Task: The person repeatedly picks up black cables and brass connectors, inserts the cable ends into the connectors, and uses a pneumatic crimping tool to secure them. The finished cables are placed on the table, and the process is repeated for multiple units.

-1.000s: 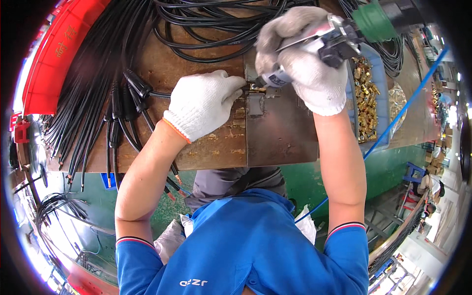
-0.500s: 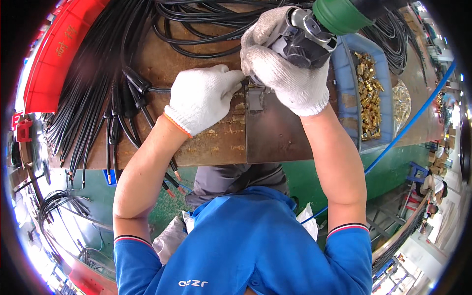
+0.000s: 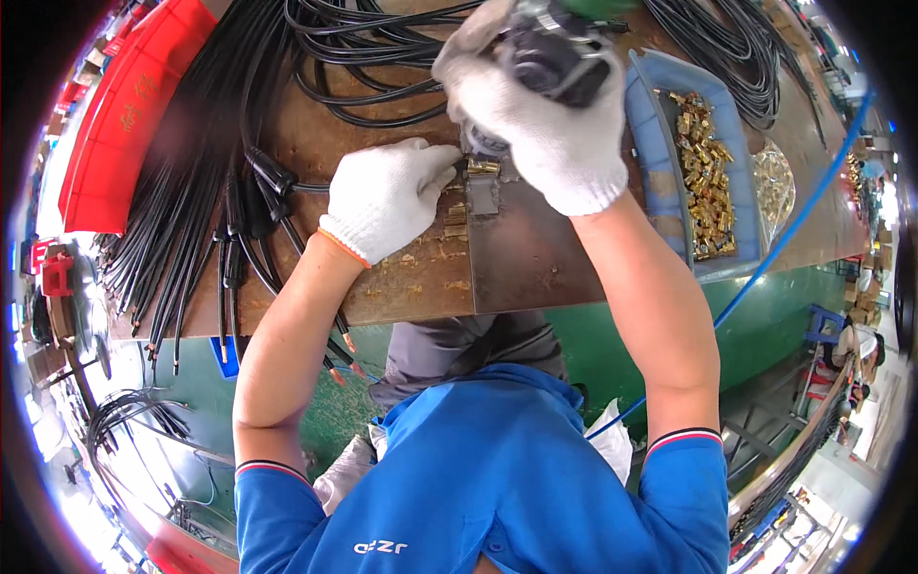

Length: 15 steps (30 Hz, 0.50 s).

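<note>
In a white knit glove, my left hand (image 3: 387, 199) is closed at the middle of the bench, its thumb and forefinger pinched together. A black cable (image 3: 311, 187) runs into this hand from the left. Just beyond the fingertips a brass fitting (image 3: 483, 166) lies by a small grey metal plate (image 3: 485, 198) on the bench; whether it sits on the cable end is hidden. My gloved right hand (image 3: 550, 129) is wrapped round a power tool (image 3: 555, 62) with a black and silver head and a green body, blurred and raised above the bench.
A blue bin (image 3: 660, 182) of brass fittings (image 3: 706, 182) stands right, beside a clear plastic bag (image 3: 773, 191). Black cables (image 3: 182, 210) spread at left next to a red bin (image 3: 129, 120). Coiled cables (image 3: 373, 67) lie at the back. A blue hose (image 3: 803, 234) crosses at right.
My right hand has moved the power tool up and slightly left, uncovering the brass fitting. My left hand keeps its pinch in about the same place. The whole view has shifted a little.
</note>
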### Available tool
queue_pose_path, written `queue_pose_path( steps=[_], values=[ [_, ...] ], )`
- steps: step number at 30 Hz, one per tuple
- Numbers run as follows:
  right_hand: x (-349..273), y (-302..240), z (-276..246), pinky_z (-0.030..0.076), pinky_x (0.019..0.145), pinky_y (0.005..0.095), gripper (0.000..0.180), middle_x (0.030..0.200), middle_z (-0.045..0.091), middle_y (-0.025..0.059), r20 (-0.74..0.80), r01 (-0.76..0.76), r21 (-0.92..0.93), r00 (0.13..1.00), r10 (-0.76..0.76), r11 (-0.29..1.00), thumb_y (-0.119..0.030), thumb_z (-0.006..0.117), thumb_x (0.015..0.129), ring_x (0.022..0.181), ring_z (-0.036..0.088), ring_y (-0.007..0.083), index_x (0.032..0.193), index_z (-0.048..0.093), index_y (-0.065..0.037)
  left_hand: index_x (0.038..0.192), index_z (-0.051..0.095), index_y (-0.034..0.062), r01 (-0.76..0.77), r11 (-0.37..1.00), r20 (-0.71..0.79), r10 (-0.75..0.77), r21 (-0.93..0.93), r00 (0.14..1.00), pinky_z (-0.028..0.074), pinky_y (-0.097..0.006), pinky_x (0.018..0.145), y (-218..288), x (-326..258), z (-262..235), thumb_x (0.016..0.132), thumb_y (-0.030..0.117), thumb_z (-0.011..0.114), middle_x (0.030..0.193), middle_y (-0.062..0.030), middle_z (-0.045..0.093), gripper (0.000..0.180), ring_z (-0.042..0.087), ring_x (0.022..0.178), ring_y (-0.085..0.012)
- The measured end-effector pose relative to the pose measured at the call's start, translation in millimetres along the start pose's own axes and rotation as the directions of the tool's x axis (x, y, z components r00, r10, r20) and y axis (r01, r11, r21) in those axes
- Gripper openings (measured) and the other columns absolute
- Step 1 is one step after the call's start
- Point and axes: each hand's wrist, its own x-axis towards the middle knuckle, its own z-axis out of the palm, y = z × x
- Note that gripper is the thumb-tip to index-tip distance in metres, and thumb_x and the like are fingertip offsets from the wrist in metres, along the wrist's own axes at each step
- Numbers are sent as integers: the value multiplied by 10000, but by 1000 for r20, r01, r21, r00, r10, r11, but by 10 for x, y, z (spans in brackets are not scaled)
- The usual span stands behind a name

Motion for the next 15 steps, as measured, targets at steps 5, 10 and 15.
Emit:
queue_pose_path(
  steps=[5,10,15],
  values=[
    [51,-827,-373,614,633,353,160,976,749,148,-68,50,57,997,-46,997,-56,704,945,722,734,243,1102,672,-43,1173,786,134,38,999,-1,-38,33,999,580,-472,757,132,-12,-137,972,195,695,982,-170,730,229,725,893,-404],
    [122,-1291,-1611,598,623,345,232,831,727,64,-467,-105,-246,884,-23,964,-275,739,962,711,715,195,1045,736,-59,1232,776,117,82,992,76,-75,-91,994,563,-441,734,365,22,-498,966,184,719,922,-180,712,281,722,842,-386],
    [-111,-1146,-2172,453,421,331,218,645,649,31,-651,-479,-404,749,124,779,-198,859,909,456,586,162,903,664,-101,1195,786,91,60,983,44,-53,-175,998,556,-424,725,392,-39,-631,951,172,736,890,-179,710,261,723,821,-368]
  ],
)
